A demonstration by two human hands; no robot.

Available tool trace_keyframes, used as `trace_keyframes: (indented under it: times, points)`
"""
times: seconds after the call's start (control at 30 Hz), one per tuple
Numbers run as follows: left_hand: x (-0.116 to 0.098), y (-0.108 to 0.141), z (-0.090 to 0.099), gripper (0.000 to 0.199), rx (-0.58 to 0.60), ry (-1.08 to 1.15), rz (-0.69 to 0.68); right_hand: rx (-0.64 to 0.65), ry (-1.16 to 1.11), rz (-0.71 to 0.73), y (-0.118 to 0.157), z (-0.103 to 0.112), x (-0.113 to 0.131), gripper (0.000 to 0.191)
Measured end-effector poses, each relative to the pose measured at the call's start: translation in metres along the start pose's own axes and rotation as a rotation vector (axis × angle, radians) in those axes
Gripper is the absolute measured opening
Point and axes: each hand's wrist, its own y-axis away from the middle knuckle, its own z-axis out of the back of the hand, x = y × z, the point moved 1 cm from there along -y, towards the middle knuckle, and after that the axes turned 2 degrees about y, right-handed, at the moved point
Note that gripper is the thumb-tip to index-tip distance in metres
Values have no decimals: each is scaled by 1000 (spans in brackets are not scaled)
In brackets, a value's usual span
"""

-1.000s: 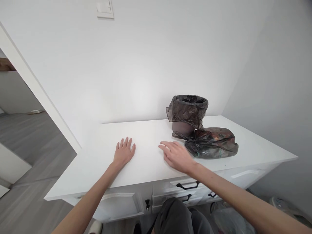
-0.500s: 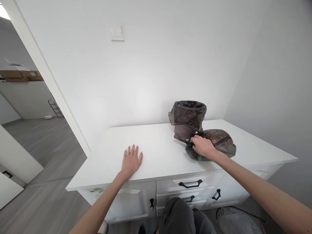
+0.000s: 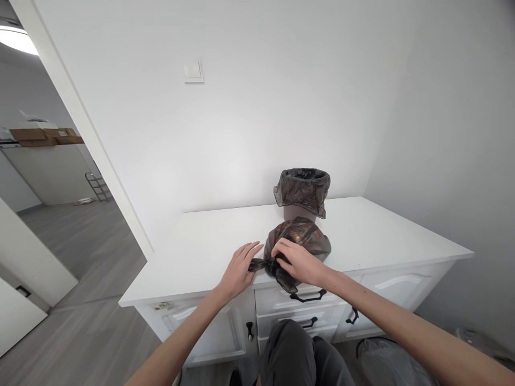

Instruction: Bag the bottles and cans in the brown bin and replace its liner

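Note:
A filled, see-through black garbage bag [image 3: 311,236] rests near the front edge of the white countertop, with reddish contents showing through. My right hand [image 3: 295,260] is closed on the bag's gathered neck, fingers curled at the knot. On the other side, my left hand [image 3: 240,268] has the twisted end of the bag between thumb and fingers. Just behind the bag stands a small brown trash can [image 3: 298,213], lined with another black bag folded over its rim.
The white cabinet top [image 3: 209,241] runs along the wall, with black-handled drawers [image 3: 308,296] below. A light switch [image 3: 193,72] is on the wall. A doorway lies to the left, and a clear plastic bag [image 3: 390,359] is on the floor at lower right.
My right hand has drawn the filled bag left and nearer to me. My left hand has moved right from lying flat on the countertop to the bag's twisted end.

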Motion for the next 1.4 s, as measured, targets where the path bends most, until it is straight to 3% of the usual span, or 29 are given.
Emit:
trace_keyframes:
  times: [0.07,0.2,0.37,0.47,0.7,0.87,1.0,1.1,1.23,1.3,1.4]
  points:
    - [-7,-10,3,73,23,49,-53,-24,-17,30,8,4,11,29]
    - [-16,-25,7,52,76,90,-101,-74,78,-68,28,10,14,28]
    - [-26,-34,5,34,79,92,-118,36,100,-199,41,5,4,29]
    - [-26,-35,5,33,77,56,-129,42,111,-222,44,7,2,18]
    - [-6,-25,21,30,-110,-33,-68,-66,224,-150,50,20,-5,6]
    - [-6,-21,30,11,-241,-76,-8,-218,295,-134,50,17,-11,7]
    - [-22,-25,28,15,-334,32,226,-267,185,-156,45,9,-9,7]
    - [-36,-24,24,31,-270,233,437,-309,53,-173,38,4,-7,8]
    - [-57,-16,14,25,-96,485,330,-355,-134,-182,27,2,-5,9]
    - [-67,-13,8,38,-136,523,268,-363,-224,-196,21,2,-2,8]
    - [-75,-14,-2,61,-254,547,288,-342,-321,-195,15,4,7,7]
